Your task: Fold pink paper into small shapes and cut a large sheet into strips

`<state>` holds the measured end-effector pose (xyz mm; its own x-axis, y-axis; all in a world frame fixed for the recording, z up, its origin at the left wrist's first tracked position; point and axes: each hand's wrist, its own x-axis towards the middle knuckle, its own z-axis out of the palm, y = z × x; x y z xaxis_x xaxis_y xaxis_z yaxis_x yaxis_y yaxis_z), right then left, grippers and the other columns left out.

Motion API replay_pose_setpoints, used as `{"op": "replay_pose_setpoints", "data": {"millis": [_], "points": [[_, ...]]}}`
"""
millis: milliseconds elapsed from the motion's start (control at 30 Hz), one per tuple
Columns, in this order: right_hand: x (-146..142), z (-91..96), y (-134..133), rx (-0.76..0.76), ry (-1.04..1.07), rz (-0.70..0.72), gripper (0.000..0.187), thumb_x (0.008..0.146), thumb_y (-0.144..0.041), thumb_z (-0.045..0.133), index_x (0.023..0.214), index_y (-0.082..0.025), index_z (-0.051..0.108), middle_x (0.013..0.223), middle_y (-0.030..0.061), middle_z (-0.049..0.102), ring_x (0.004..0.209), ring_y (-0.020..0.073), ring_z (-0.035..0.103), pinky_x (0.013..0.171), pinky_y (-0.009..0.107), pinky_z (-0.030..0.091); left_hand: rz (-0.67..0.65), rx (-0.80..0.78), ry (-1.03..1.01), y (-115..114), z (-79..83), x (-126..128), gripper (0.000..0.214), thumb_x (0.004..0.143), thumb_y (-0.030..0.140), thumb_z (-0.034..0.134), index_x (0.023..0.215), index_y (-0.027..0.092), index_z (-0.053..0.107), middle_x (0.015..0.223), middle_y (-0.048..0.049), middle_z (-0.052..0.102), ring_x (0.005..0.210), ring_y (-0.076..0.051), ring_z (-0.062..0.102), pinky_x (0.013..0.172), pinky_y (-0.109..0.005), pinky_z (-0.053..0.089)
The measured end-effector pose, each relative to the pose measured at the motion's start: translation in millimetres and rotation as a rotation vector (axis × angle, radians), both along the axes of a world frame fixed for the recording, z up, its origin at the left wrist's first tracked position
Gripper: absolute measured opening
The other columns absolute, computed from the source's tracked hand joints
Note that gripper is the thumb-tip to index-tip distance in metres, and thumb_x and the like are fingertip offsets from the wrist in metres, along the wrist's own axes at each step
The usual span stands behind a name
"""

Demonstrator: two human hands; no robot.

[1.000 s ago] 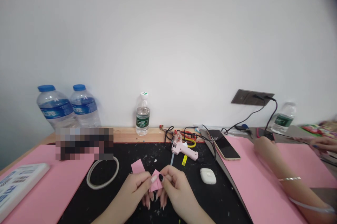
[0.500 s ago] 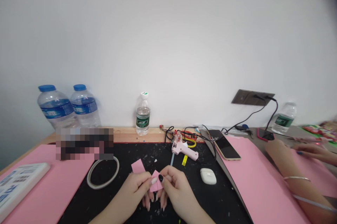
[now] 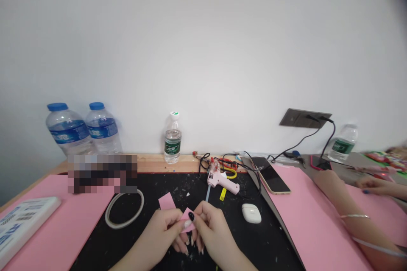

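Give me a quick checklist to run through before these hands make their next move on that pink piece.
Left hand and right hand both pinching the small pink piece: ok.
Second pink strip within reach on the black mat: ok.
Pink glue gun lying apart from the hands: ok.
Glue gun hot: cannot tell.
Co-worker's arm off the black mat: ok.

A plain white wall [image 3: 203, 50] fills the upper view and is lit softly and evenly, with faint shading toward the left. A dark socket panel [image 3: 304, 118] is mounted low on it, and black cables [image 3: 331, 135] are led down from it. A wooden bench [image 3: 159, 163] is set against the wall, its pale top exposed along the back.
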<state>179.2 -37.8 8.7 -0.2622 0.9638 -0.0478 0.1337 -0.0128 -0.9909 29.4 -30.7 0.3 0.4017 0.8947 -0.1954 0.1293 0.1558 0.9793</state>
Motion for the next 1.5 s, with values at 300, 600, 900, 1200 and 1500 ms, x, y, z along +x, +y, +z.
{"op": "replay_pose_setpoints", "data": {"millis": [300,600,900,1200,1500], "points": [[5,1.8,2,0.163,-0.135,-0.058,0.013,0.082,-0.026,0.049,0.073,-0.017,0.051,0.047,-0.0055,0.048,0.039,0.008,0.042,0.04,0.017,0.032,-0.008,-0.017,-0.037,-2,9.2,-3,0.03,0.079,0.041,0.052,0.078,0.014,0.064,0.079,-0.0062,0.072,0.08,-0.022,0.068,0.068,-0.028,0.052],[10,10.6,0,0.569,-0.272,-0.036,0.04,0.067,-0.008,0.065,0.104,-0.022,0.057,0.108,0.0062,0.057,0.095,0.0191,0.054,0.064,0.022,0.047,0.145,-0.187,-0.183,1,8.1,-5,0.036,0.072,0.046,0.06,0.091,0.016,0.064,0.085,-0.0055,0.071,0.075,-0.019,0.068,0.065,-0.026,0.053],[12,7.7,2,0.64,-0.319,-0.064,0.028,0.07,-0.01,0.065,0.096,-0.021,0.066,0.109,0.0078,0.061,0.097,0.0209,0.057,0.076,0.029,0.05,0.111,-0.331,-0.281,-3,14.8,0,0.035,0.068,0.045,0.065,0.088,0.017,0.063,0.087,-0.0063,0.071,0.083,-0.023,0.067,0.062,-0.023,0.049],[11,11.2,2,0.768,-0.305,-0.103,0.016,0.068,-0.014,0.069,0.084,-0.019,0.068,0.103,0.0082,0.065,0.088,0.0203,0.06,0.076,0.03,0.05,0.081,-0.355,-0.307,-3,10.7,-1,0.036,0.068,0.046,0.065,0.088,0.016,0.064,0.085,-0.0078,0.072,0.083,-0.023,0.067,0.061,-0.022,0.048],[12,12.4,0,0.776,-0.357,-0.078,0.016,0.077,-0.012,0.059,0.083,-0.023,0.069,0.108,0.0057,0.064,0.082,0.0187,0.058,0.073,0.032,0.048,0.099,-0.379,-0.351,-4,10.3,1,0.039,0.069,0.045,0.065,0.095,0.017,0.063,0.091,-0.0084,0.07,0.086,-0.022,0.066,0.063,-0.024,0.048]]}}
